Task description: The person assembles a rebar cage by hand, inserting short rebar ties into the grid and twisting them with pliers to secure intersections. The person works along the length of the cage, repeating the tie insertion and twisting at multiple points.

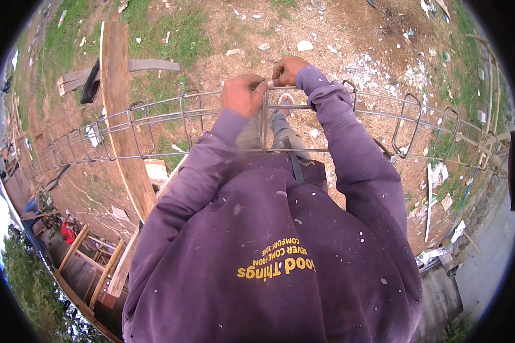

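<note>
A long steel rebar cage (264, 127) with several rectangular stirrups runs across in front of my waist, from far left to far right. My left hand (244, 95) is at its upper bar, with thumb and forefinger pinched beside a stirrup. Just to the right, my right hand (289, 71) is also closed in a pinch at the same bar. The fingertips of both hands nearly meet above that stirrup. Whatever they pinch is too small to make out. Paint-flecked purple sleeves cover both arms.
A long wooden plank (115, 91) passes by the cage on the left, near crossed boards (154, 66) and a black looped bundle (90, 86). White scraps (383, 74) litter the ground. A wooden frame (91, 263) stands lower left, near a person in red (67, 231). Grey paving (486, 228) lies right.
</note>
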The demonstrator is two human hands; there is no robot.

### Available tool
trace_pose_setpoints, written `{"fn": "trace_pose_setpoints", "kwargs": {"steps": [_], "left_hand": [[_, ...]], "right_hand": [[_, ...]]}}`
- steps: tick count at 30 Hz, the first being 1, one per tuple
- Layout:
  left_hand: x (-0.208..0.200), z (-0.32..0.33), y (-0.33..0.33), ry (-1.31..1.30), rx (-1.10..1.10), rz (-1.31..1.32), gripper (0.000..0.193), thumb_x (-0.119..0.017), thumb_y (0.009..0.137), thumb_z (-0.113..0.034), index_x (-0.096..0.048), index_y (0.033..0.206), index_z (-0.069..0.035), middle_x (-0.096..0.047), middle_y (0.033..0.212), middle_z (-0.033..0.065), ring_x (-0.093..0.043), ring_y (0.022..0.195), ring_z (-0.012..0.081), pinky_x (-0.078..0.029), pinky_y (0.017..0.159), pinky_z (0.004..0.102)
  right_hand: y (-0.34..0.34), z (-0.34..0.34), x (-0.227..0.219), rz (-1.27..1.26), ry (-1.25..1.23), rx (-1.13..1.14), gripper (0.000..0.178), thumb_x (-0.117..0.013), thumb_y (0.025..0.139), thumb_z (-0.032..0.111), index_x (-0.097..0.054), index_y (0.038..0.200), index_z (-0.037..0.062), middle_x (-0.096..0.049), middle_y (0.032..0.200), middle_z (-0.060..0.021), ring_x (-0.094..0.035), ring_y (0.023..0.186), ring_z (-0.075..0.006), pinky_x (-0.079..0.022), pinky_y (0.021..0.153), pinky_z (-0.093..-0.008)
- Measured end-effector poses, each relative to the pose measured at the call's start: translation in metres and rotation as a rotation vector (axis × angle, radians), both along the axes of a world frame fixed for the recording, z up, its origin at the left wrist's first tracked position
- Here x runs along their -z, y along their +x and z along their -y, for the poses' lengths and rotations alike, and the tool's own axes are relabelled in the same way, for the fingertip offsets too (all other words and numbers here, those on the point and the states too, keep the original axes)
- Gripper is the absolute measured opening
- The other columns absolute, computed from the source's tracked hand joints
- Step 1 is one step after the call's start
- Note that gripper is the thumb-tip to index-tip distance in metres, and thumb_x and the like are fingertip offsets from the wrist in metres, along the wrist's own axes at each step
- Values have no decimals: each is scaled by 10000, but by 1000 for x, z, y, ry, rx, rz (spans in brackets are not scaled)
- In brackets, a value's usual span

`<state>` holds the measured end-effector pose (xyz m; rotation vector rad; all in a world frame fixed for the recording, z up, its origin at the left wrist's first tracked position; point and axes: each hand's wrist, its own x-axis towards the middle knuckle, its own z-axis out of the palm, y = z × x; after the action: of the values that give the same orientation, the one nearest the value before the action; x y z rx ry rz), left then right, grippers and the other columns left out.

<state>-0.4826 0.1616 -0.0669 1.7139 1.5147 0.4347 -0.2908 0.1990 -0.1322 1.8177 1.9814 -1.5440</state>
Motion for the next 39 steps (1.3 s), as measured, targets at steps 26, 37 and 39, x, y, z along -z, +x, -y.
{"fn": "trace_pose_setpoints", "kwargs": {"steps": [26, 37, 39], "left_hand": [[11, 6, -2, -15, -60, 170, 289, -786, 816, -270, -724, 831, 11, -662, 657, 87, -583, 601, 145, -470, 575, 312], [20, 12, -1, 27, -123, 198, 278, -780, 813, -259, -728, 838, 12, -675, 675, 80, -607, 621, 127, -493, 591, 296], [22, 12, -2, 23, -141, 246, 275, -779, 812, -257, -729, 837, 12, -676, 670, 75, -609, 619, 125, -496, 591, 293]], "right_hand": [[-24, 88, -65, 41, 19, 38, 443, -390, 999, 426, -581, 1279, 141, -695, 1072, -190, -641, 1057, -372, -469, 944, -496], [-38, 110, -88, 279, 870, 130, 183, -616, 826, 212, -675, 874, 46, -651, 892, -146, -567, 877, -300, -357, 849, -435], [-37, 109, -88, 225, 865, 96, 139, -619, 837, 197, -674, 869, 73, -624, 864, -119, -543, 899, -281, -362, 812, -423]]}}
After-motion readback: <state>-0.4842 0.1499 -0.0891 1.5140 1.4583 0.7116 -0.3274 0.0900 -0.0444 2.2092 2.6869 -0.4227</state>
